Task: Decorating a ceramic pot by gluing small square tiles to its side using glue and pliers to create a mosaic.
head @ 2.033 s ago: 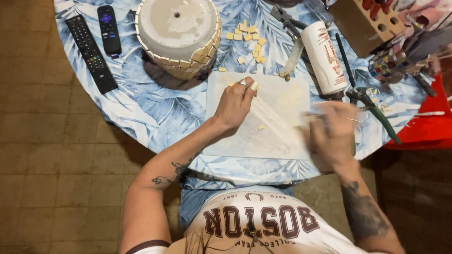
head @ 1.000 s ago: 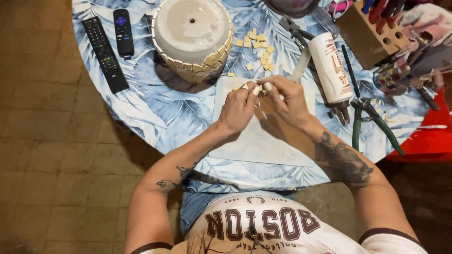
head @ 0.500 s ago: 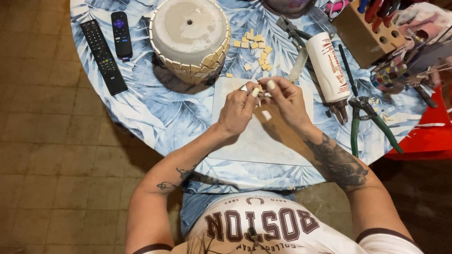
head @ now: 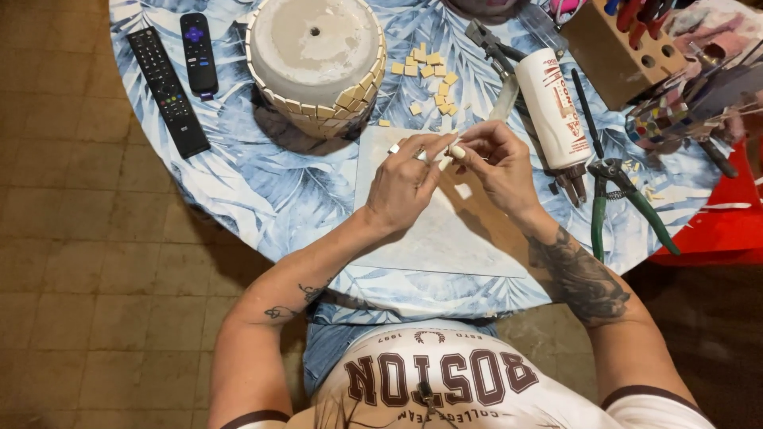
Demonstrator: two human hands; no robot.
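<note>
My left hand (head: pixel 401 187) and my right hand (head: pixel 501 163) meet fingertip to fingertip above a flat white board (head: pixel 413 238). Between them they pinch a small cream tile piece (head: pixel 456 151). Another small pale piece (head: pixel 463 191) lies on the board just below the fingers. An upturned grey pot (head: pixel 314 48), its rim partly covered with cream mosaic tiles, stands behind the left hand. Several loose cream tiles (head: pixel 429 75) lie beyond the hands.
A round table with a blue leaf cloth (head: pixel 262 191) holds two black remotes (head: pixel 167 87) at the far left. On the right are a white glue bottle (head: pixel 552 107), green-handled nippers (head: pixel 628 202) and a wooden tool block (head: pixel 612 48). Brown floor tiles lie to the left.
My right hand came in from the board's right edge and joined the left hand at the small tile piece. Over the last half second both hands have hardly moved.
</note>
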